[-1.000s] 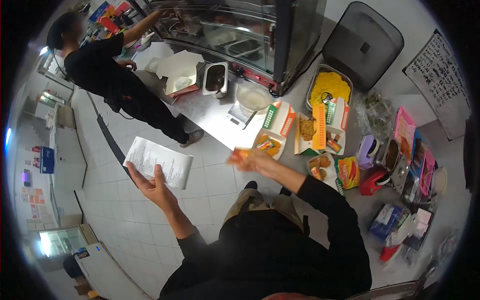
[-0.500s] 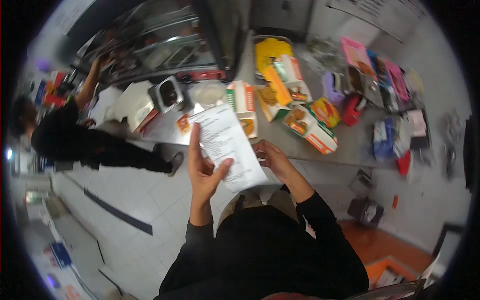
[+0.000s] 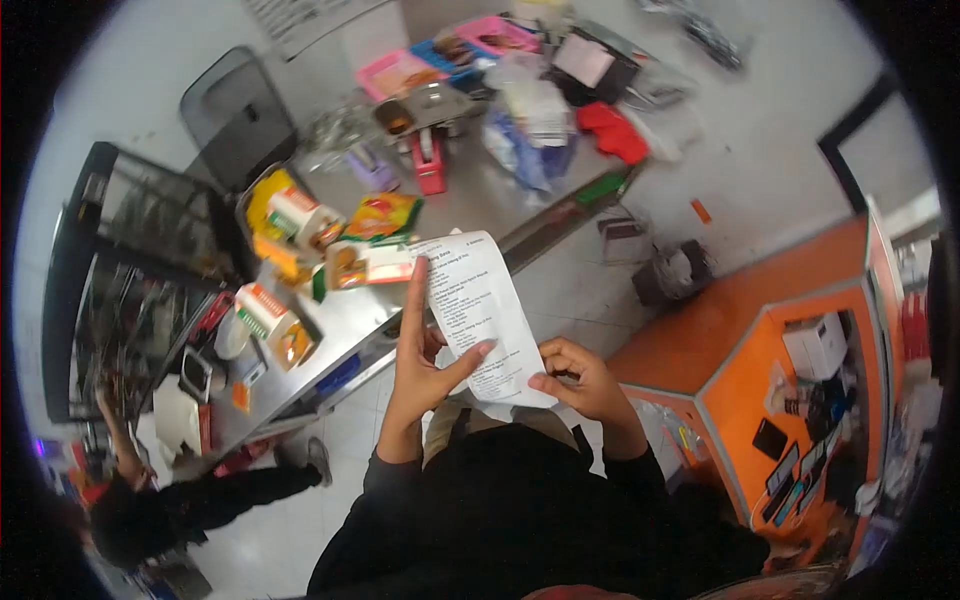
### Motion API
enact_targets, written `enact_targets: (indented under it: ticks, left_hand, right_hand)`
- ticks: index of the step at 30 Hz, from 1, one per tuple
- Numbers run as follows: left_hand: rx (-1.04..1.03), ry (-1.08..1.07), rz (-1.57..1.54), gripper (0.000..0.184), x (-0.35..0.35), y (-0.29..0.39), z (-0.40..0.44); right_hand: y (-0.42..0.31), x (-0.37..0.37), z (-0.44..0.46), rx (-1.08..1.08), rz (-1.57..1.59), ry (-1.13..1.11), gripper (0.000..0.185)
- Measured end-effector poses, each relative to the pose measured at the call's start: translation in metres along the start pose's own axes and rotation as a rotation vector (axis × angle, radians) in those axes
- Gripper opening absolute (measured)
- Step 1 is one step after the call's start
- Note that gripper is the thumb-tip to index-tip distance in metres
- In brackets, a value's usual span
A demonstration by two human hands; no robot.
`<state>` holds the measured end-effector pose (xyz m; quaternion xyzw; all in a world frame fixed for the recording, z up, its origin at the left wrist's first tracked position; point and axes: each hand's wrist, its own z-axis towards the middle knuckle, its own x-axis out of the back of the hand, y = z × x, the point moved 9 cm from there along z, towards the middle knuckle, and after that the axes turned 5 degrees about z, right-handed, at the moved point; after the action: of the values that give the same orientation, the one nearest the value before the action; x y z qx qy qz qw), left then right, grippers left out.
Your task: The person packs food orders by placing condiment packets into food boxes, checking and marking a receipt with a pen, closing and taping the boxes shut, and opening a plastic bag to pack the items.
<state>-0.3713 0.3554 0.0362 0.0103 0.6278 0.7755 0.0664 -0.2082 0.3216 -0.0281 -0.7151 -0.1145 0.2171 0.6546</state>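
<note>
Printed lines of text cover a long white paper slip point(image 3: 485, 310), held upright in front of my body. My left hand point(image 3: 415, 375) grips its left side, thumb across the front and index finger stretched along the edge. At the lower right corner, my right hand point(image 3: 588, 385) pinches the paper between thumb and curled fingers. Beyond the slip, several open food boxes stand on the metal table; one box point(image 3: 375, 265) lies just behind the slip's top left, another point(image 3: 270, 315) farther left. A yellow snack packet point(image 3: 385, 215) lies close by.
The metal table point(image 3: 325, 335) also bears a red tape dispenser point(image 3: 428, 165), a purple one point(image 3: 372, 168), and pink trays point(image 3: 395, 72). A glass display case point(image 3: 140, 270) is at left, with a person in black point(image 3: 190, 515) near it. An orange counter point(image 3: 690, 345) rises at right.
My view has turned right, so the table and person shift left and the orange counter comes into sight. My right hand, earlier beside the slip, now pinches its lower corner.
</note>
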Motion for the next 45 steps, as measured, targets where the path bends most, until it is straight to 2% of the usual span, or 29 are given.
enact_targets:
  ticks: [4, 8, 9, 11, 13, 16, 18, 20, 24, 26, 28, 29, 31, 32, 34, 36, 38, 41, 43, 45]
  left_hand:
    - [0.03, -0.186, -0.001, 0.104, -0.089, -0.019, 0.012]
    - [0.03, -0.213, 0.017, 0.107, -0.136, -0.021, 0.015]
    - [0.041, -0.179, 0.039, 0.107, -0.136, -0.027, 0.013]
    - [0.062, -0.111, 0.096, 0.107, -0.126, -0.039, 0.012]
    - [-0.019, 0.019, 0.252, 0.107, -0.096, -0.042, 0.012]
    - [-0.064, 0.285, 0.444, 0.105, -0.043, -0.03, 0.008]
    - [-0.127, 0.457, 0.664, 0.1, -0.006, -0.025, -0.001]
    - [-0.063, 0.631, 0.429, 0.095, 0.016, -0.028, -0.012]
    - [-0.03, 0.768, 0.668, 0.089, 0.041, -0.048, -0.035]
    - [0.052, 0.749, 0.657, 0.09, 0.039, -0.073, -0.049]
    - [0.154, 0.637, 0.578, 0.089, 0.019, -0.093, -0.06]
    - [0.25, 0.616, 0.429, 0.089, 0.01, -0.113, -0.073]
    - [0.377, 0.419, 0.494, 0.084, -0.013, -0.146, -0.099]
    - [0.278, 0.308, 0.607, 0.082, -0.025, -0.135, -0.097]
    - [0.287, 0.114, 0.526, 0.078, -0.035, -0.152, -0.109]
    - [0.384, 0.144, 0.443, 0.082, -0.009, -0.157, -0.12]
    - [0.414, 0.291, 0.444, 0.083, 0.031, -0.156, -0.136]
    - [0.456, 0.539, 0.478, 0.082, 0.089, -0.176, -0.181]
    - [0.466, 0.702, 0.46, 0.081, 0.122, -0.207, -0.217]
    - [0.479, 0.9, 0.363, 0.081, 0.152, -0.253, -0.259]
  right_hand:
    - [0.004, 0.067, -0.057, -0.028, 0.051, 0.139, 0.021]
    - [0.001, 0.098, -0.082, 0.037, 0.042, 0.107, 0.019]
    - [0.004, 0.1, -0.083, 0.073, 0.04, 0.074, 0.019]
    - [0.03, 0.105, -0.08, -0.002, -0.053, -0.103, 0.021]
    - [0.049, 0.105, -0.07, -0.112, -0.059, -0.212, 0.028]
    - [0.094, 0.119, -0.053, -0.15, -0.021, -0.21, 0.027]
    - [0.14, 0.132, -0.036, -0.25, 0.123, -0.101, 0.025]
    - [0.176, 0.14, -0.021, -0.329, 0.201, -0.022, 0.024]
    - [0.206, 0.134, 0.017, -0.451, 0.235, 0.038, 0.026]
    - [0.22, 0.121, 0.035, -0.508, 0.297, 0.041, 0.027]
    - [0.244, 0.107, 0.061, -0.527, 0.408, 0.043, 0.029]
    - [0.255, 0.099, 0.075, -0.56, 0.489, 0.072, 0.032]
    - [0.291, 0.085, 0.109, -0.616, 0.586, 0.146, 0.036]
    - [0.31, 0.078, 0.126, -0.646, 0.631, 0.184, 0.038]
    - [0.346, 0.062, 0.168, -0.628, 0.739, 0.198, 0.042]
    - [0.365, 0.049, 0.206, -0.606, 0.845, 0.215, 0.046]
    - [0.381, 0.034, 0.24, -0.574, 0.956, 0.233, 0.049]
    - [0.416, 0.025, 0.259, -0.561, 0.911, 0.264, 0.053]
    - [0.407, 0.011, 0.267, -0.433, 0.933, 0.114, 0.06]
    - [0.406, 0.008, 0.273, -0.283, 0.874, 0.119, 0.07]
